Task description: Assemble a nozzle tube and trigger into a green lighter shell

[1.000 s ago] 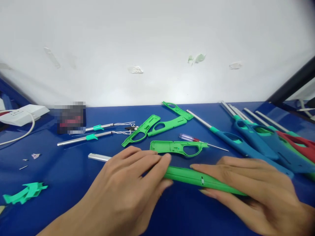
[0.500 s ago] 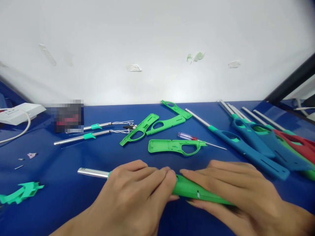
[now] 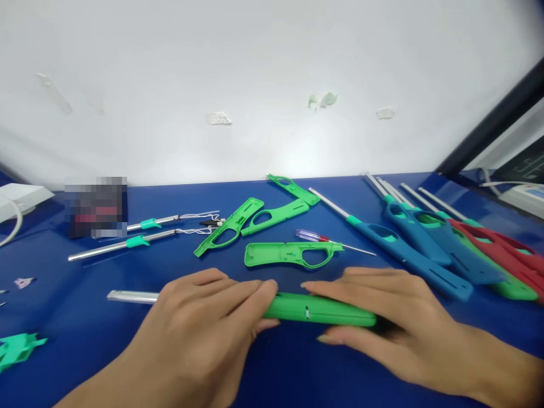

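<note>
A green lighter (image 3: 321,309) with a metal tube pointing left lies level between my hands, near the front of the blue table. My left hand (image 3: 199,323) is wrapped round its middle and front part, hiding much of it. My right hand (image 3: 391,323) holds the rear end of the handle, fingers on top and thumb below. Just beyond are a green half shell (image 3: 272,255), its inner side up, and a screwdriver (image 3: 312,235) with a clear handle.
More green shells (image 3: 276,216) lie farther back. Metal tubes with wires (image 3: 123,245) are at the left, near a teal part (image 3: 19,348). Blue lighters (image 3: 408,255) and red lighters (image 3: 497,243) fill the right of the blue table (image 3: 170,198).
The view has turned slightly right. The green lighter now lies more level, and more of its rear end shows as my right hand's fingers have opened a little around it.
</note>
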Demonstrator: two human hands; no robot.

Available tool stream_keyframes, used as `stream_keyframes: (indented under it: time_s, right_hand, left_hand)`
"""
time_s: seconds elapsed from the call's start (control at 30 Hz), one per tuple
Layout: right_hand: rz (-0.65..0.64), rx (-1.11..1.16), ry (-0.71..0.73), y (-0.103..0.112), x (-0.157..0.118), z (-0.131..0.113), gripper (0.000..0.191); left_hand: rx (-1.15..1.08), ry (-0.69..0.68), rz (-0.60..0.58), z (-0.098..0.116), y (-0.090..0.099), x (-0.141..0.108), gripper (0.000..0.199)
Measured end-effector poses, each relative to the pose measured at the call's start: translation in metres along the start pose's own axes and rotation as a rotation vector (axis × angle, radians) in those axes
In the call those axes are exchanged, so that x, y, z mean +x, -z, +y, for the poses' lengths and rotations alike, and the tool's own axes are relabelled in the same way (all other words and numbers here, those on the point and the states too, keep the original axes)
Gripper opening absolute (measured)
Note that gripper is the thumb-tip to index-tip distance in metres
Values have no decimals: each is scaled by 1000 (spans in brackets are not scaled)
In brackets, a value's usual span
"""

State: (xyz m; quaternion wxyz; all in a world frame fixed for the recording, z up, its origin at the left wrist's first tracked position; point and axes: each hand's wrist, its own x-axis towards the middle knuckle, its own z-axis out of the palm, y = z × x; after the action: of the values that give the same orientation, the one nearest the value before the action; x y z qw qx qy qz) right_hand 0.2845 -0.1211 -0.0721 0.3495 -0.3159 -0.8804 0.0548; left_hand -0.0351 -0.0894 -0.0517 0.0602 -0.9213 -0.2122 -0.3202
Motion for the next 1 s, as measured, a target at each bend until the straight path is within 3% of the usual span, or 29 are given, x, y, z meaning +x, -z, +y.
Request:
stream_keyframes:
  time_s: [0.3, 0.5, 0.57, 0.7, 0.87, 1.0]
  right_hand:
    - [-12, 20, -33, 7, -1, 5, 27]
    - [-12, -12, -7, 9, -6, 17, 29]
    - [48, -43, -32, 5, -13, 27, 27]
    - [107, -123, -117, -1, -23, 43, 28]
    - [89, -96, -151, 0, -24, 45, 27]
    - [113, -62, -264, 1, -29, 48, 29]
  left_hand:
    - [26, 12, 34, -5, -2, 3, 22]
    - [18, 76, -91, -14, 12, 4, 35]
    - [-5, 91, -125, -21, 17, 5, 37]
    - [-28, 129, -155, -31, 22, 5, 35]
    - [-34, 140, -160, -31, 22, 2, 26]
    - [-35, 168, -158, -30, 23, 0, 14]
